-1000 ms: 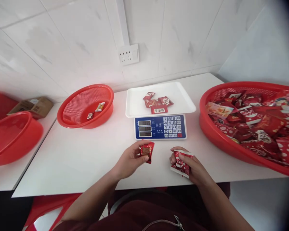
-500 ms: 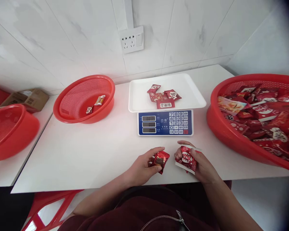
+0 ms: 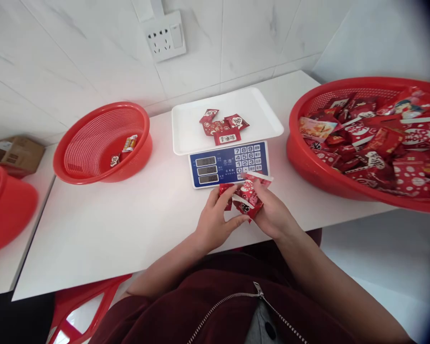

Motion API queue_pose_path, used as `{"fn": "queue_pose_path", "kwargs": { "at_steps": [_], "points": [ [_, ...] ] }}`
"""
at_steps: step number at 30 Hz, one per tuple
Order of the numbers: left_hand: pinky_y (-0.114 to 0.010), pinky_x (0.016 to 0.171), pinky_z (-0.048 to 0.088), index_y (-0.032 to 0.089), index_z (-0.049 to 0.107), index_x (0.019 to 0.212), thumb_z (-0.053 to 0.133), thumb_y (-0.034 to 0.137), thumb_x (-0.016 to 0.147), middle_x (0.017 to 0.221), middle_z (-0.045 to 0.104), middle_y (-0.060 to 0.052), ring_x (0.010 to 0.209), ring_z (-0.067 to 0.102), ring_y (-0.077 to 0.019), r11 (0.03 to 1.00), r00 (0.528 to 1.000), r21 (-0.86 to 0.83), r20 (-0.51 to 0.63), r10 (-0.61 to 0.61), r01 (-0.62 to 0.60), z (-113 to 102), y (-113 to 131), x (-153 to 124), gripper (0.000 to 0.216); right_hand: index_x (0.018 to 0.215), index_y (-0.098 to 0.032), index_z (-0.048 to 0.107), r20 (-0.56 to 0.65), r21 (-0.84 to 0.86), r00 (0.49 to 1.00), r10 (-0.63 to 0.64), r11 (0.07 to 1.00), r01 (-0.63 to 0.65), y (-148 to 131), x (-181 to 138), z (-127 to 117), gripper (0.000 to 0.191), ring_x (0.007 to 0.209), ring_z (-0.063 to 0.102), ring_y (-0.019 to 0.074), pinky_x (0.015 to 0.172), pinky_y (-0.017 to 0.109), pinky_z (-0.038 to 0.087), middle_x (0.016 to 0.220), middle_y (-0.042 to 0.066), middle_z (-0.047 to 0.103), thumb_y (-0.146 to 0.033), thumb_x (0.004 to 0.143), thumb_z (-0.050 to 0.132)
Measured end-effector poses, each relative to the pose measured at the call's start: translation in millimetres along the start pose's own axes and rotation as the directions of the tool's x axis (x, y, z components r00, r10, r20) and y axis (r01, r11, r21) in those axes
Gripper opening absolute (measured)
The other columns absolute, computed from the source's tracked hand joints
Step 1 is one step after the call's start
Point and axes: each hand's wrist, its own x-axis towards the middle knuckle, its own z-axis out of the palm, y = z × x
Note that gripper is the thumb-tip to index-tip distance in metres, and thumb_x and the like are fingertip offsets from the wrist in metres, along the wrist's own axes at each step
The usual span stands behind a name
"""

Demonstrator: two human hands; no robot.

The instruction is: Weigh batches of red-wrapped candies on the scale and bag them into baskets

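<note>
1. At the centre of the frame, the left hand [image 3: 213, 225] has its fingers bent over a small red packet [image 3: 222, 189]; its thumb stretches apart to the right, the tip by the lower edge of a dark-lettered packet [image 3: 244, 206].
2. Just right of it, the right hand [image 3: 274, 212] is half closed, thumb on top, gripping a white-edged red packet [image 3: 249, 191]. The dark-lettered packet lies just below that one, against the same hand; I cannot tell how its hidden fingers sit.
3. The wrists are nearly straight. Bare forearms slope inward and upward from the lower left and lower right, and the hands almost meet just over the white table [image 3: 157, 215].
4. A maroon jacket [image 3: 186, 310] with a curved zip fills the bottom centre.
5. Directly above the hands is a blue scale panel [image 3: 229, 162], its lower right covered by a packet; behind it, a white tray [image 3: 188, 134] bears a cluster of red packets [image 3: 225, 126].
6. At right, a big red basket [image 3: 337, 186] is heaped with wrapped sweets [image 3: 372, 138].
7. At left, a smaller red basket [image 3: 100, 107] holds two little sweets, one yellowish, one dark.
</note>
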Motion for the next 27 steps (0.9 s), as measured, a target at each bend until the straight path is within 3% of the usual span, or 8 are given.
{"fn": "queue_pose_path", "kwargs": {
  "at_steps": [3,8,14,17,19,22,24,27],
  "points": [
    [-0.033,0.084,0.051,0.027,0.04,0.128,0.061,0.036,0.077,0.128,0.037,-0.008,0.107,0.049,-0.0215,0.993,1.0,0.115,-0.004,0.008,-0.008,-0.5,-2.0,6.8,0.056,0.114,-0.027,0.051,0.032,-0.05,0.999,0.032,0.998,-0.03,4.0,-1.4,3.3,0.041,0.091,0.06,0.0184,0.066,0.028,0.052,0.102,0.002,0.063,-0.049,0.079,0.055],
    [-0.026,0.078,0.051,0.028,0.044,0.125,0.053,0.02,0.082,0.121,0.043,-0.005,0.096,0.054,-0.0158,0.984,0.998,0.172,-0.035,0.044,-0.038,-7.3,-3.5,12.5,0.044,0.111,-0.026,0.054,0.083,-0.105,0.996,0.04,0.994,-0.032,-0.5,-5.7,5.9,0.038,0.095,0.059,0.018,0.075,0.028,0.05,0.107,0.003,0.061,-0.046,0.079,0.057],
    [-0.029,0.084,0.048,0.027,0.055,0.115,0.05,0.025,0.085,0.116,0.048,-0.005,0.098,0.055,-0.017,0.952,0.975,0.256,-0.105,0.197,-0.165,-16.5,-0.4,12.0,0.031,0.113,-0.025,0.053,0.073,-0.205,0.991,0.114,0.974,-0.097,-3.1,-11.0,6.2,0.049,0.09,0.059,0.0187,0.069,0.028,0.05,0.108,0.006,0.06,-0.052,0.073,0.062],
    [-0.03,0.082,0.05,0.025,0.059,0.109,0.049,0.031,0.086,0.106,0.053,-0.006,0.093,0.057,-0.017,0.968,0.972,0.205,-0.151,0.178,-0.145,-20.9,1.4,11.4,0.026,0.121,-0.029,0.046,0.038,-0.256,0.995,0.097,0.963,-0.084,-6.1,-12.0,3.6,0.058,0.087,0.058,0.0171,0.069,0.028,0.049,0.107,0.006,0.059,-0.054,0.072,0.061],
    [-0.026,0.069,0.052,0.022,0.063,0.099,0.046,0.035,0.087,0.097,0.055,-0.006,0.083,0.058,-0.0153,0.992,0.978,0.089,-0.185,0.099,-0.084,-23.5,1.4,12.9,0.025,0.124,-0.031,0.043,0.088,-0.311,0.995,0.052,0.95,-0.022,-10.8,-10.4,2.7,0.056,0.084,0.058,0.0156,0.072,0.03,0.048,0.102,0.005,0.061,-0.05,0.075,0.06],
    [-0.02,0.05,0.048,0.016,0.063,0.072,0.043,0.038,0.088,0.086,0.055,-0.006,0.073,0.056,-0.0137,0.997,0.979,-0.07,-0.201,0.018,-0.033,-28.4,0.7,16.3,0.034,0.114,-0.026,0.054,0.175,-0.515,0.985,-0.001,0.852,0.092,-19.5,-6.5,6.0,0.041,0.078,0.057,0.0156,0.072,0.03,0.046,0.087,0.004,0.063,-0.045,0.078,0.058],
    [-0.02,0.048,0.046,0.015,0.059,0.061,0.042,0.038,0.088,0.084,0.054,-0.006,0.072,0.055,-0.0136,0.993,0.979,-0.116,-0.202,-0.005,-0.019,-32.1,0.1,17.5,0.039,0.103,-0.022,0.06,0.215,-0.657,0.975,-0.057,0.73,0.188,-24.8,-3.2,10.8,0.033,0.074,0.057,0.0161,0.069,0.03,0.046,0.08,0.003,0.062,-0.044,0.079,0.055],
    [-0.021,0.053,0.046,0.015,0.058,0.062,0.039,0.038,0.089,0.079,0.054,-0.005,0.069,0.054,-0.0128,0.989,0.98,-0.141,-0.186,-0.064,0.038,-37.4,-1.4,17.3,0.041,0.091,-0.02,0.063,0.273,-0.782,0.954,-0.121,0.55,0.293,-35.3,6.1,17.3,0.028,0.069,0.056,0.0163,0.067,0.03,0.045,0.072,0.002,0.061,-0.044,0.08,0.053]
  ]
}}
